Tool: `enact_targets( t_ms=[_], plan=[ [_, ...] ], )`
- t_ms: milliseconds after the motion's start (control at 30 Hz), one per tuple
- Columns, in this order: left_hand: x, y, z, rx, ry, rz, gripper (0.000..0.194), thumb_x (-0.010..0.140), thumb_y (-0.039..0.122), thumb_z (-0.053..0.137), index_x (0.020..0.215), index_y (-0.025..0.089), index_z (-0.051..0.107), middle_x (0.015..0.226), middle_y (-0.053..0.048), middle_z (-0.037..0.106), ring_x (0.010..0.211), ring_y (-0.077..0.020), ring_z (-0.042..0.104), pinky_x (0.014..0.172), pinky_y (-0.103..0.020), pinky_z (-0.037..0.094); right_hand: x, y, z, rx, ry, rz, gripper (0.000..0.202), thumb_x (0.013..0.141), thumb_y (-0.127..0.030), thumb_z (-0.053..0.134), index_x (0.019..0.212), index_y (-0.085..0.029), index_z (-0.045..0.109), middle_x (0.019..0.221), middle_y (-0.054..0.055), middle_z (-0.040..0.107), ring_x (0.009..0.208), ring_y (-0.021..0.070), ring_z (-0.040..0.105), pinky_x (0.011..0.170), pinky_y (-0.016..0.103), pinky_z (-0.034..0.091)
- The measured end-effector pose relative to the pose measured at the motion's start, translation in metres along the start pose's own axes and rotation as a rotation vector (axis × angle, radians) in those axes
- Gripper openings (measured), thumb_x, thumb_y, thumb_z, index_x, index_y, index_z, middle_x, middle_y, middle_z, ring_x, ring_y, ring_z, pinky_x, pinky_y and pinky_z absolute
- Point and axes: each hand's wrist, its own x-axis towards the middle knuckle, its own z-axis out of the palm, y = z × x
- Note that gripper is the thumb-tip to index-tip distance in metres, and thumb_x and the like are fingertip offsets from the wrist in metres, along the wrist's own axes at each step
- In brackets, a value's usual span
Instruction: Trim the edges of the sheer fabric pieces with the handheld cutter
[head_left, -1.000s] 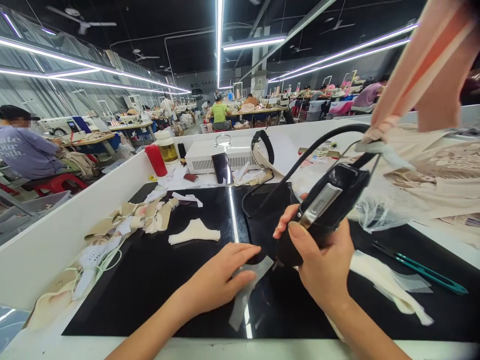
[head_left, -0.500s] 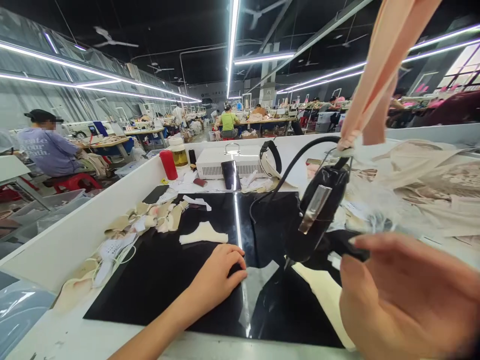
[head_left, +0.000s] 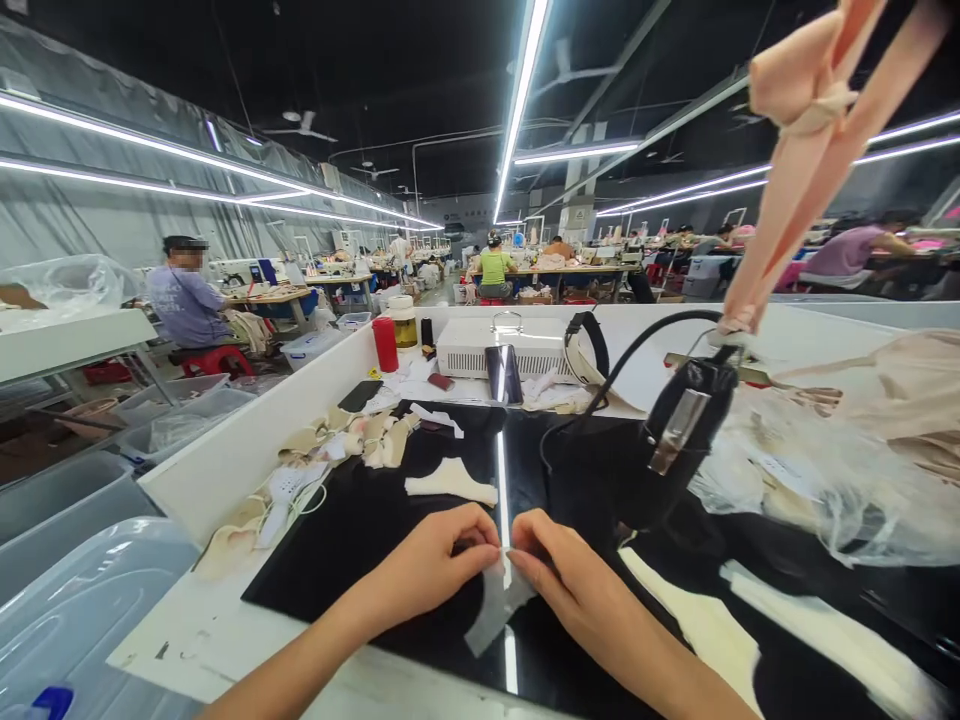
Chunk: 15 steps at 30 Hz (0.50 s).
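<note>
Over a glossy black board [head_left: 360, 560], my left hand [head_left: 439, 560] and my right hand [head_left: 566, 570] meet with thumbs and forefingers pinched together. Between them is a thin translucent piece [head_left: 491, 618], its upper edge at my fingertips and its lower end reaching toward me. Beyond my hands lies a cream cut fabric piece [head_left: 450, 482]. To the right of my right hand are a second cream piece [head_left: 697, 610] and a pale strip [head_left: 817, 630]. A black corded tool [head_left: 682, 430] with a metal plate hangs from knotted pink fabric bands [head_left: 787, 190], its lower end dark against the board.
Small beige and white scraps [head_left: 300, 470] line the board's left side. At the back stand a white vented box [head_left: 472, 347], a phone [head_left: 503, 374], a red cup [head_left: 385, 344] and a jar [head_left: 403, 325]. Clear plastic and beige fabric [head_left: 847, 480] pile up at right.
My right hand has come from the right, near the hanging tool, to the translucent piece beside my left hand. Both hands now pinch it. The camera view has turned left.
</note>
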Motion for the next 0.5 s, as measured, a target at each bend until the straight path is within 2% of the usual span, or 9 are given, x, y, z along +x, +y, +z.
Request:
enact_targets(
  t_ms=[100, 267, 400, 500],
  plan=[
    [-0.002, -0.009, -0.008, -0.131, 0.067, -0.051, 0.014, 0.088, 0.027, 0.062, 0.098, 0.018, 0.062, 0.083, 0.0, 0.067, 0.076, -0.0142, 0.062, 0.07, -0.025, 0.044, 0.01, 0.0, 0.005, 0.073, -0.022, 0.039, 0.016, 0.101, -0.026, 0.053, 0.085, -0.025, 0.059, 0.076, -0.004, 0.062, 0.068, 0.0151, 0.059, 0.062, 0.024, 0.047],
    [-0.007, -0.024, -0.015, -0.276, 0.131, -0.126, 0.046, 0.079, 0.035, 0.07, 0.12, 0.018, 0.059, 0.081, 0.003, 0.061, 0.068, -0.0129, 0.061, 0.066, -0.025, 0.044, 0.031, 0.004, 0.021, 0.152, 0.017, 0.098, 0.02, 0.097, -0.033, 0.055, 0.083, -0.024, 0.066, 0.072, -0.003, 0.063, 0.066, 0.0163, 0.06, 0.06, 0.025, 0.046],
    [-0.004, -0.027, -0.026, -0.294, 0.211, -0.127, 0.049, 0.079, 0.036, 0.069, 0.123, 0.018, 0.057, 0.079, 0.004, 0.06, 0.067, -0.0134, 0.062, 0.065, -0.026, 0.047, 0.049, 0.007, 0.028, 0.166, 0.07, 0.139, 0.024, 0.096, -0.04, 0.055, 0.088, -0.025, 0.071, 0.07, -0.002, 0.065, 0.061, 0.0167, 0.061, 0.058, 0.025, 0.048],
    [0.01, -0.031, -0.041, -0.25, 0.275, -0.106, 0.048, 0.081, 0.04, 0.069, 0.121, 0.018, 0.055, 0.084, 0.002, 0.063, 0.066, -0.0137, 0.061, 0.059, -0.025, 0.046, 0.065, 0.012, 0.03, 0.128, 0.112, 0.137, 0.024, 0.097, -0.04, 0.055, 0.093, -0.025, 0.073, 0.076, 0.0, 0.07, 0.065, 0.018, 0.065, 0.061, 0.027, 0.05]
  ],
)
